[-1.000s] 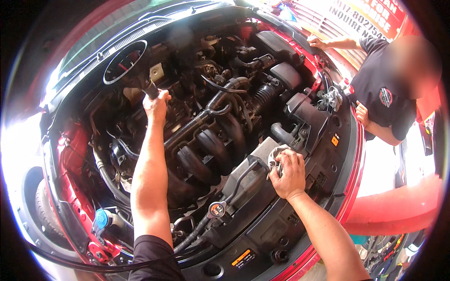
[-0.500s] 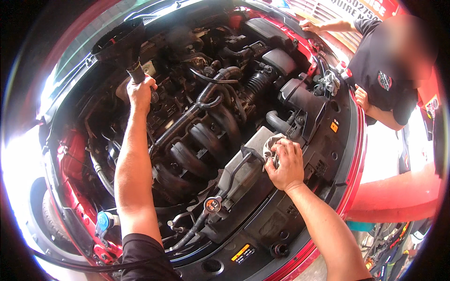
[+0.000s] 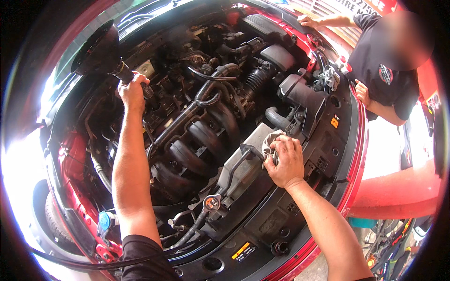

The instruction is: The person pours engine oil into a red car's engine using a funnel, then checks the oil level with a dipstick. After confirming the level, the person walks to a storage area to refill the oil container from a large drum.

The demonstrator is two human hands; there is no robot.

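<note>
My left hand (image 3: 132,94) is closed round the neck of a large black funnel (image 3: 97,49), raised over the far left of the engine bay. The funnel is tilted, its wide mouth to the upper left and its spout end toward the engine. My right hand (image 3: 287,161) grips a crumpled greyish rag (image 3: 272,139), with the fingers bent over it. The rag rests at the near right end of a pale plastic tank (image 3: 255,136), beside a black hose (image 3: 233,174). What lies under the rag is hidden.
Ribbed black intake runners (image 3: 187,157) fill the middle of the bay. A radiator cap (image 3: 212,203) and a blue-capped filler (image 3: 106,220) sit near the front. At the right, another person (image 3: 375,65) leans on the red car's edge, near a second rag (image 3: 329,79).
My left hand has moved slightly left and up with the funnel, which leans farther over to the left. My right hand and the rag have stayed almost in place.
</note>
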